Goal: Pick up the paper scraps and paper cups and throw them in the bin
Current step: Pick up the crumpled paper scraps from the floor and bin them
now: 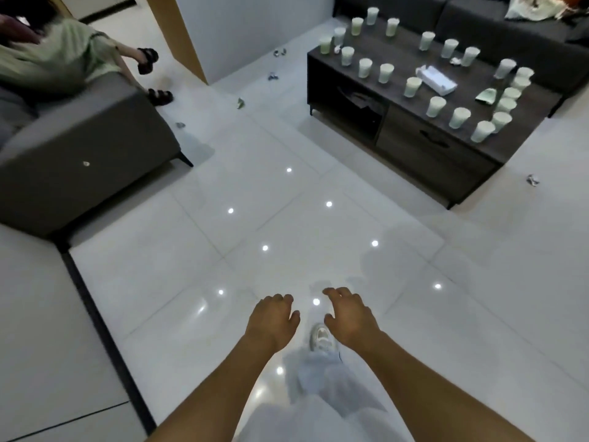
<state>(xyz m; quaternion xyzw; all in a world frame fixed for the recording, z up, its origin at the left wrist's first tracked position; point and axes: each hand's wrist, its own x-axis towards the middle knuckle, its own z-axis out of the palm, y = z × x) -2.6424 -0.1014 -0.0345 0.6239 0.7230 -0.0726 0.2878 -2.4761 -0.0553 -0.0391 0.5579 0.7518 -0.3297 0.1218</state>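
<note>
Both grips empty w/ fingers loosely curled, left hand (pixel 273 317) & right hand (pixel 350 317) held over the floor (pixel 191 266), well short of the tabletop (pixel 404 63) crowded w/ paper cups (pixel 436 106), paper scraps (pixel 533 180) scattered on floor around it.

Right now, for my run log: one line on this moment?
hands: left open, right open | cups: on table | scraps: on floor | bin: unseen

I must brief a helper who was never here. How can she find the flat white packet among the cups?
Find the dark wooden coffee table before the dark sofa. Amid its upright white paper cups, the flat white rectangular packet lies near the middle; nothing else there is long and flat.
</note>
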